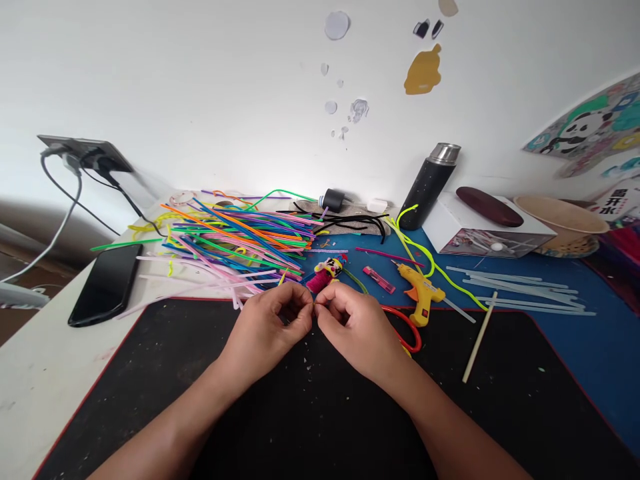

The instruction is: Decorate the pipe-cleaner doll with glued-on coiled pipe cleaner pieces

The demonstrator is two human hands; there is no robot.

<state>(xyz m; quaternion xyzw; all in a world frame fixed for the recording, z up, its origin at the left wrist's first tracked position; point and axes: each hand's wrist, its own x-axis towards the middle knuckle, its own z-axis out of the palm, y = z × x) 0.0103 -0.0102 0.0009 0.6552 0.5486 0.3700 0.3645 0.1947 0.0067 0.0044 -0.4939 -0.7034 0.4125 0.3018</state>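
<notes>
1. Pipe-cleaner doll (320, 279) lies at the centre of the frame, just beyond the fingertips
2. Left hand (273, 323) and right hand (355, 327) meet there, each pinching thumb to finger; what they grip, if anything, I cannot tell
3. Pipe cleaners (240, 230) heap left of centre; yellow glue gun (426, 293) lies right of centre
</notes>
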